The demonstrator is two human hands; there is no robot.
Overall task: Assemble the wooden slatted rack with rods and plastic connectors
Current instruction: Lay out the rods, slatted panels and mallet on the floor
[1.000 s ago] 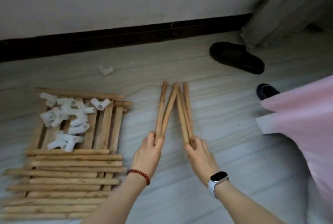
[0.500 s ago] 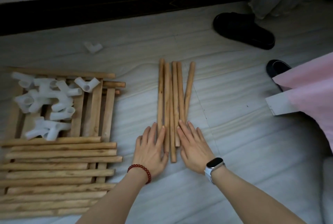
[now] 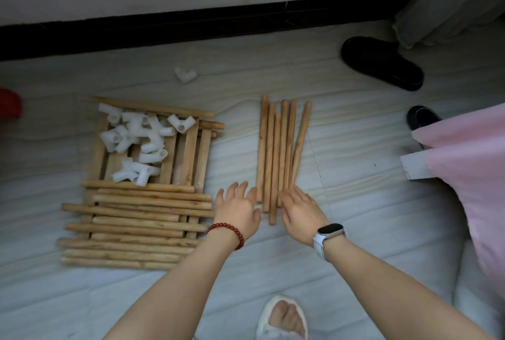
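Note:
Several wooden rods (image 3: pixel 278 148) lie side by side on the floor, pointing away from me. My left hand (image 3: pixel 237 210) hovers flat with spread fingers just left of their near ends, holding nothing. My right hand (image 3: pixel 302 210) lies flat at the right of the near ends, its fingertips touching the rods. To the left, wooden slatted panels (image 3: pixel 188 156) lie on the floor with a heap of white plastic connectors (image 3: pixel 136 143) on top. A pile of longer rods (image 3: pixel 136 219) lies crosswise over the panels' near part. One lone connector (image 3: pixel 185 75) sits farther back.
A black slipper (image 3: pixel 382 62) lies at the back right, and another dark shoe (image 3: pixel 422 118) sits beside pink fabric (image 3: pixel 470 175). A dark baseboard (image 3: pixel 191 26) runs along the wall. My foot in a white slipper (image 3: pixel 284 318) is at the bottom. A red object (image 3: pixel 9 103) shows at far left.
Both hands brought the splayed rods together into a parallel bundle, then eased back toward me. The left hand has lifted off the rods and shifted left.

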